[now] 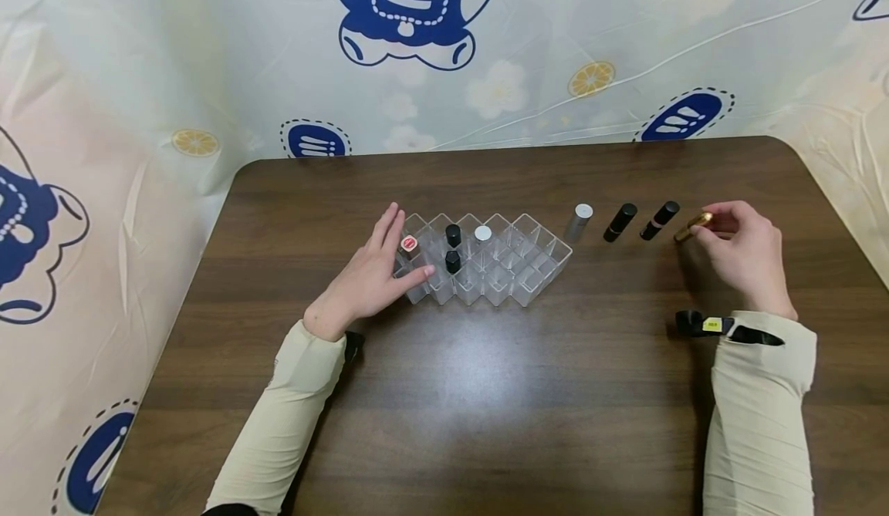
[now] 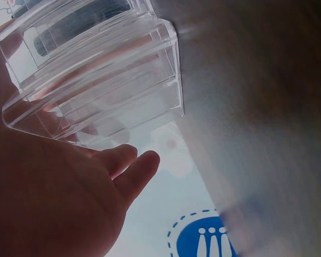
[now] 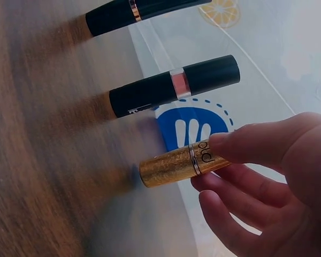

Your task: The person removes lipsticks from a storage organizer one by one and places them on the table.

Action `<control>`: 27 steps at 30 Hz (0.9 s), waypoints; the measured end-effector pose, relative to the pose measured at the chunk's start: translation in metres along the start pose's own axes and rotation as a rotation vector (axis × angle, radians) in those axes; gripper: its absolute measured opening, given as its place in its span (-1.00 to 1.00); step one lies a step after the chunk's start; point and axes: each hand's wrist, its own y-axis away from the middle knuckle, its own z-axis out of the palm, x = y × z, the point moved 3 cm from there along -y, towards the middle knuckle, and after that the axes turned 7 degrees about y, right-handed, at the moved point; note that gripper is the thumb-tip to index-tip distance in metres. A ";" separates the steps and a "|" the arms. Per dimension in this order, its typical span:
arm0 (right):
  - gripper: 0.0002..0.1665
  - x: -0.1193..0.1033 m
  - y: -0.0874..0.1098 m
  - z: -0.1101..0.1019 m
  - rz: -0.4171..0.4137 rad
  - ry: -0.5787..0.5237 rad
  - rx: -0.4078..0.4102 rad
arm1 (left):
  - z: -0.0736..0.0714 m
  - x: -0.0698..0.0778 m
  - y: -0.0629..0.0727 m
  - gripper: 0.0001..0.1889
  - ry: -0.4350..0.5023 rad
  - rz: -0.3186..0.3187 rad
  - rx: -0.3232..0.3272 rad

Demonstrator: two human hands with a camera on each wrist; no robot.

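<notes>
My right hand (image 1: 750, 250) pinches a gold lipstick tube (image 3: 168, 168) by its upper part between thumb and fingers. Whether its base touches the table I cannot tell. To its left stand a black lipstick with a pinkish band (image 3: 150, 91), another black lipstick (image 1: 620, 222) and a silver tube with a pale cap (image 1: 579, 221). My left hand (image 1: 364, 277) lies against the left side of a clear lipstick organizer (image 1: 538, 269), fingers extended and thumb along its front. Inside are a tube with a red-marked top (image 1: 409, 244), two black-capped tubes (image 1: 453, 261) and a white-capped one (image 1: 482, 234).
The brown wooden table (image 1: 472, 408) has rounded far corners. A patterned cloth (image 1: 243, 53) hangs behind it and along the sides. The organizer has several diamond-shaped compartments, mostly unfilled on its right half.
</notes>
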 end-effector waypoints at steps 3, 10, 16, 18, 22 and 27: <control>-0.58 0.000 -0.001 0.001 0.004 -0.001 -0.002 | 0.000 0.000 0.000 0.05 0.000 0.000 -0.003; -0.57 0.002 -0.001 0.002 0.020 0.010 -0.011 | 0.000 0.000 0.000 0.05 0.006 0.001 0.001; -0.56 0.003 -0.001 0.002 0.028 0.014 -0.008 | 0.000 0.000 0.000 0.04 0.014 -0.003 0.003; -0.56 0.003 -0.001 0.003 0.031 0.013 -0.007 | 0.000 0.000 0.000 0.04 0.016 -0.007 0.006; -0.55 0.003 -0.001 0.003 0.036 0.011 0.001 | -0.001 0.000 0.000 0.04 0.015 -0.009 0.005; -0.54 0.003 -0.002 0.005 0.044 0.008 0.014 | 0.000 0.000 0.000 0.04 0.013 -0.010 0.005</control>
